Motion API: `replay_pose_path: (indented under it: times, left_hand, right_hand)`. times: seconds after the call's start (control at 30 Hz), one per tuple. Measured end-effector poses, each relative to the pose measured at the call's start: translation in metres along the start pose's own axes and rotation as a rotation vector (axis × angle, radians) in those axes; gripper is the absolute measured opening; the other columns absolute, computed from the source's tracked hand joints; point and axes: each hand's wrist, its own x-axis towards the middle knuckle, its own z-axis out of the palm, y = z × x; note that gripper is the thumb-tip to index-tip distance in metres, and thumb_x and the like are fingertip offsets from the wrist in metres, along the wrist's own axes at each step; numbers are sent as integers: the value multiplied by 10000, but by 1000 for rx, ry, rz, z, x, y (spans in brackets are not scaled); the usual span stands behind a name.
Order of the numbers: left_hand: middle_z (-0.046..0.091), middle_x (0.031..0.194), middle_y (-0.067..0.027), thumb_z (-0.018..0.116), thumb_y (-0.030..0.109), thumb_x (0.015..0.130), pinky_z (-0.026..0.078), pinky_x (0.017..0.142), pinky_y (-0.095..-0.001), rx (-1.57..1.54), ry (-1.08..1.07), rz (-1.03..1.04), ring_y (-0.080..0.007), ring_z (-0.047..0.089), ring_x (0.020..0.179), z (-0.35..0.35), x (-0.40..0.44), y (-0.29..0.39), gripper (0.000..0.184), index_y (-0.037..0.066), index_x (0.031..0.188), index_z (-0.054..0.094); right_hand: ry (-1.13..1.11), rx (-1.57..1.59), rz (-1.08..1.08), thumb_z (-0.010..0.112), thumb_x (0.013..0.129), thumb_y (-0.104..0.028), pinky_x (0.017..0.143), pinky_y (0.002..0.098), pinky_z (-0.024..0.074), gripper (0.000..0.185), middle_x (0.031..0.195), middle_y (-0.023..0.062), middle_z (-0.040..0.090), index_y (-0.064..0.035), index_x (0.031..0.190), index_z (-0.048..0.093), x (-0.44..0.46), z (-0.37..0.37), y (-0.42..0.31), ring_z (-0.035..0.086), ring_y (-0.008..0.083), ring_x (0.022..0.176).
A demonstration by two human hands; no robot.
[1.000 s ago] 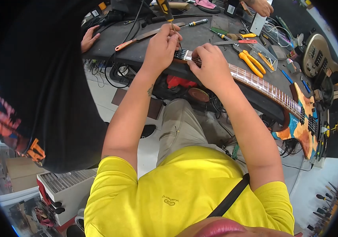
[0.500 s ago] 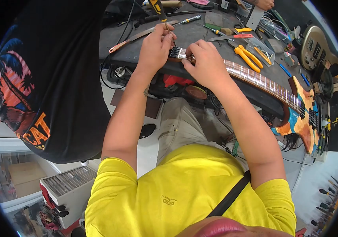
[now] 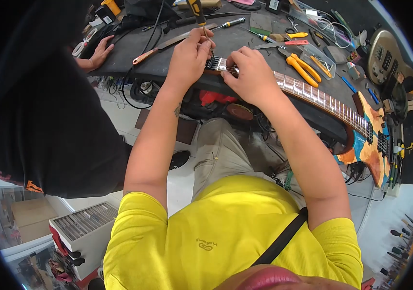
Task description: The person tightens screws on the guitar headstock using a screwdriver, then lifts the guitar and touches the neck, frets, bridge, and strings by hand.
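Note:
A multicoloured electric guitar (image 3: 367, 147) lies along the bench edge, its neck (image 3: 313, 98) running up to the left toward both hands. My left hand (image 3: 190, 58) pinches the shaft of a yellow-and-black screwdriver (image 3: 197, 12), which stands steeply with its tip at the black string clamps (image 3: 212, 63) of the headless neck end. My right hand (image 3: 250, 74) curls over the strings and fretboard just beside the clamps, fingers bent round the neck. Whether its fingertips press the strings is hidden.
On the dark bench (image 3: 134, 50) lie yellow-handled pliers (image 3: 303, 71), a long knife-like blade (image 3: 170, 42), another screwdriver (image 3: 234, 22) and a clear tray (image 3: 320, 60). Another person's hand (image 3: 101, 52) rests on the left edge. A second guitar body (image 3: 385, 58) stands at right.
The other person in black has leaned and turned at the left, and their hand shows on the bench again. A hand at the top right has gone from view. My hands hold nearly the same pose.

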Motion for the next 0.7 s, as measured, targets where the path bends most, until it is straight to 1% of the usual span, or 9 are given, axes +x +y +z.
replay_pose_path:
  times: [0.1,0.23,0.3,0.33,0.4,0.43,0.47,0.57,0.7]
  left_hand:
    - [722,936,-54,557,51,1027,556,764,-270,10,-47,-5,-109,667,798,-1,2,-2,156,0,1160,621]
    - [721,928,-45,546,37,1022,535,772,-266,33,-87,-3,-103,633,795,0,2,-4,143,-5,1124,637]
    - [721,930,-43,544,37,1022,533,772,-265,74,-98,11,-103,631,796,-2,3,-4,144,-4,1123,638]
    - [722,930,-43,542,35,1022,531,773,-265,67,-103,1,-103,632,798,-3,3,-5,148,-4,1126,640]
    - [722,930,-42,540,34,1022,529,773,-265,59,-110,-5,-103,633,800,-2,3,-6,152,-3,1129,642]
    - [723,925,-41,557,41,1018,531,772,-267,40,-100,-11,-102,635,802,-2,3,-6,148,-6,1124,649]
    - [723,921,-40,573,48,1015,532,770,-268,21,-90,-18,-100,636,804,-2,3,-7,145,-10,1120,655]
    - [712,823,-78,677,79,951,543,734,-311,101,9,52,-157,665,746,-1,0,11,148,-11,1069,689]
    - [729,909,-31,668,61,987,542,739,-244,-13,-47,-66,-71,649,787,-1,2,-3,124,-26,1073,692]
  right_hand:
    - [-139,373,134,728,837,-188,791,440,554,209,893,151,702,-26,963,688,21,-6,12,690,355,873]
    - [248,278,-197,744,879,-153,768,387,568,162,913,123,728,-34,984,712,87,-39,7,714,252,864]
    - [-50,86,-369,679,849,-46,1043,372,490,610,1423,243,578,-113,1443,557,117,-81,-22,612,324,1248]
    - [-47,85,-371,679,849,-46,1043,372,490,610,1423,243,578,-113,1443,557,129,-92,-33,612,324,1248]
    - [-399,-218,-520,671,823,-17,898,429,564,295,1044,199,751,-31,1103,760,153,-103,-47,712,382,982]
    - [-461,-278,-505,723,876,-193,852,438,579,247,991,206,757,-7,1031,775,165,-101,-53,724,392,953]
    - [-460,-280,-505,723,876,-193,852,438,579,247,991,206,757,-7,1031,775,169,-99,-56,724,392,953]
    - [-521,-619,-304,668,910,-613,880,461,572,639,1051,245,746,-3,1074,766,165,-116,-88,716,407,1027]
    - [-441,-450,-202,635,923,-638,910,473,559,671,1093,243,742,-5,1108,757,156,-133,-94,704,409,1064]
